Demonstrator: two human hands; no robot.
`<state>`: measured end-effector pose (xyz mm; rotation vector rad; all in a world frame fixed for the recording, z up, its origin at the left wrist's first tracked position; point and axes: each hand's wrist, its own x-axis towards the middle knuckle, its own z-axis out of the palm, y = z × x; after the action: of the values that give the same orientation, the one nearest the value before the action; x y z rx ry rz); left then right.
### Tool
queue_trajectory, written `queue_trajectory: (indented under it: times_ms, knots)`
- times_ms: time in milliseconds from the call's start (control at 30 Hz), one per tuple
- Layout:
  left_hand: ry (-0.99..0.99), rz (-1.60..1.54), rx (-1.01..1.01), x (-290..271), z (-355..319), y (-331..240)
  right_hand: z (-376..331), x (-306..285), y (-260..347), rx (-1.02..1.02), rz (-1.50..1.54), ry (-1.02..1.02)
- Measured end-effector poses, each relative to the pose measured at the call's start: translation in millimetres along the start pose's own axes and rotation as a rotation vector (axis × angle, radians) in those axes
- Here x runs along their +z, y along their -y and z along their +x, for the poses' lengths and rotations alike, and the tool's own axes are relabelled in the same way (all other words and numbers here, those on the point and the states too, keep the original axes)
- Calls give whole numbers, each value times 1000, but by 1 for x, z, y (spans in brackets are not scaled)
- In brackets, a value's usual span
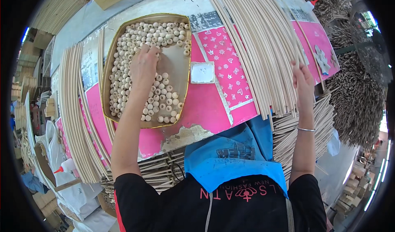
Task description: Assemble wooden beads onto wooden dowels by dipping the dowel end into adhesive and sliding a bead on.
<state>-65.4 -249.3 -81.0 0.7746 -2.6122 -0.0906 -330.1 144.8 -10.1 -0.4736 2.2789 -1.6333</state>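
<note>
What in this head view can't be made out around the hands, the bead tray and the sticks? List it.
- Left hand: fingertips buried among the wooden beads in the tray; whether it grips a bead is hidden.
- Right hand: seen from the back on the pale sticks; any grip is hidden.
- Small white square dish: contents too small to tell.
- Stick tops: cut off by the upper edge.

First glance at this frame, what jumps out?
The bright pink patterned table cover, with a metal tray of pale wooden beads on its left side, where the left hand digs into them. On the right, a fan of long pale sticks runs across the table, the right hand resting at their edge. A small white dish sits between.
</note>
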Motion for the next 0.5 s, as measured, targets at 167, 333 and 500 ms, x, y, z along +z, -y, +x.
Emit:
queue_trajectory:
  times_ms: [167,333,500]
  knots:
    - [-68,-96,-14,-4,-2,-2,-2,74,60,-267,-85,211]
    - [30,-1104,-404,-39,-19,-38,-14,145,75,-391,85,397]
    - [46,-1417,-624,-56,-66,-75,-9,185,60,-702,-180,362]
